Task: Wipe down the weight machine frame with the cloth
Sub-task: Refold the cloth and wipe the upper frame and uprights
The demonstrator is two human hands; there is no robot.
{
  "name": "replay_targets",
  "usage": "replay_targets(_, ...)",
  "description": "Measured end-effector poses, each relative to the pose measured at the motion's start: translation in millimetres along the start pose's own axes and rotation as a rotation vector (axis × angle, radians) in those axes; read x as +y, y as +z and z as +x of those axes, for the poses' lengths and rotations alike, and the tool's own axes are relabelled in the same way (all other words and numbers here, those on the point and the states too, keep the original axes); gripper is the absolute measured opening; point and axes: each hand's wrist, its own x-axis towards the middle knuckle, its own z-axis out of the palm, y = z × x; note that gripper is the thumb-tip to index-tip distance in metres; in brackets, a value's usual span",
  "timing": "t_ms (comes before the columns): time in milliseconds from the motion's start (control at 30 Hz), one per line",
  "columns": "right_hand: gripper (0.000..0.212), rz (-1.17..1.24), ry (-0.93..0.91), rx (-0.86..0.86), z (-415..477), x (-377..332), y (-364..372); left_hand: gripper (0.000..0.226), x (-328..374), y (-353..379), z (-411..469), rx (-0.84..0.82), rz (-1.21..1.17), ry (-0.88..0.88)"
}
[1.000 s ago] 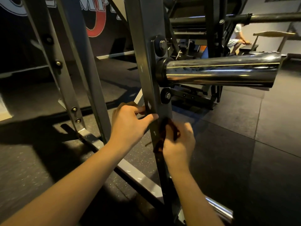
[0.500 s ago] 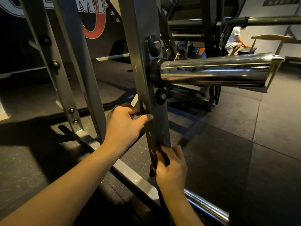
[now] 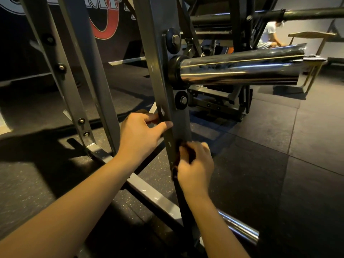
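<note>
A grey steel upright of the weight machine frame runs from the top centre down between my hands. My left hand grips the upright's left edge, thumb lying across its front face. Just below, my right hand holds a small dark cloth bunched against the upright's front face and right edge. Most of the cloth is hidden under my fingers.
A chrome plate-loading sleeve sticks out to the right from the upright, above my hands. Two more grey uprights stand at the left. A base rail and a lower chrome peg lie on the rubber floor. A person sits far back right.
My right hand slid down the upright with the cloth, then came back up closer to my left hand. My left hand kept its grip on the upright.
</note>
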Motion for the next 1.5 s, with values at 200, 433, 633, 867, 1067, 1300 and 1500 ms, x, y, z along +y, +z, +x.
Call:
replay_targets(200,0.003,-0.021,0.008,0.157,21.8,11.7,9.3,0.017,-2.6,1.1,3.4,0.007,-0.005,-0.013)
replay_targets(433,0.019,0.0,-0.063,-0.058,-10.3,-15.1,1.5,0.021,-5.2,5.0,-0.4,0.038,-0.019,-0.012)
replay_targets(633,0.004,-0.029,0.072,0.129,13.5,35.1,5.7,0.024,-3.2,5.5,-1.4,0.035,-0.04,-0.034)
replay_targets(867,0.018,-0.052,0.273,-0.16,-74.4,37.5,5.9,0.023,-4.9,8.5,-6.2,0.044,-0.046,-0.009)
replay_targets(1067,0.009,-0.024,0.369,-0.038,-61.8,45.9,-4.7,0.028,-28.7,26.5,-36.8,0.002,0.004,-0.002)
replay_targets(1300,0.028,0.081,0.375,0.083,-27.8,42.0,1.3,0.066,-71.8,51.0,-67.8,-0.093,0.102,-0.147)
replay_targets(1500,0.023,0.055,0.466,0.147,-55.8,84.0,6.3,0.052,-90.2,71.3,-62.7,-0.067,0.193,-0.077)
